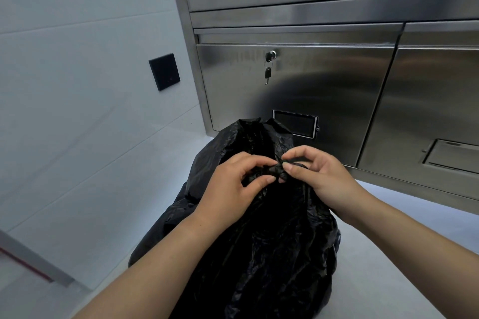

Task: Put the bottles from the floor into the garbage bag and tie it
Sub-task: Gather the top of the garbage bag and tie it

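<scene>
A black garbage bag stands bulging on the pale floor in the middle of the view. Its top is gathered into a twisted knot between my hands. My left hand pinches the bunched plastic from the left with thumb and fingers. From the right, my right hand pinches the same bunch with its fingertips curled onto it. A loose flap of the bag sticks up behind the knot. No bottles are visible; the bag's contents are hidden.
A stainless steel cabinet rises right behind the bag, with a key hanging from its lock. A black wall plate sits on the white wall at left. The pale floor stretches to the right of the bag.
</scene>
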`<move>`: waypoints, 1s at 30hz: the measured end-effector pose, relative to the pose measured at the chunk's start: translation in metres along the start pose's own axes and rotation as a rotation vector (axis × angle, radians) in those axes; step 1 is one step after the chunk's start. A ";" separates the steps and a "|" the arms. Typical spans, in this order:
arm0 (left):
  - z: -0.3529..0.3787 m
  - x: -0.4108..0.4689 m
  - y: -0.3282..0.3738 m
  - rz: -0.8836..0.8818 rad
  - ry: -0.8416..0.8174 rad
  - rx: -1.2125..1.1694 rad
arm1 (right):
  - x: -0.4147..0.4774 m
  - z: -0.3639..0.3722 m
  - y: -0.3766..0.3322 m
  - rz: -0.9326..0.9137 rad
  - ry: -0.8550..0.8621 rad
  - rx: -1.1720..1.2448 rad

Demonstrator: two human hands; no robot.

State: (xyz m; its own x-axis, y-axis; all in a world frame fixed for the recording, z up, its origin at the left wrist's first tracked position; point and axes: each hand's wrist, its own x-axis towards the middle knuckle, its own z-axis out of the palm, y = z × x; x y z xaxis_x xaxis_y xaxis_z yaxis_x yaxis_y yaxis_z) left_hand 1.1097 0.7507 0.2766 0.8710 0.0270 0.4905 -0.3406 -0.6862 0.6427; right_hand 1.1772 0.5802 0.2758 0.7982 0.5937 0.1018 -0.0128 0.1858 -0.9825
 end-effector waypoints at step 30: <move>-0.001 0.000 -0.003 -0.178 -0.016 -0.193 | 0.001 0.005 0.008 -0.516 0.154 -0.548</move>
State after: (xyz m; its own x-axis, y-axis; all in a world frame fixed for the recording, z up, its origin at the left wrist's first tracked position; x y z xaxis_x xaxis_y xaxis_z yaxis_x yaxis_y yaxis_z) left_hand 1.1103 0.7529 0.2753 0.9284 0.1219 0.3511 -0.2416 -0.5199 0.8194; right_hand 1.1752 0.5860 0.2685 0.6976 0.4137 0.5850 0.6522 -0.0287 -0.7575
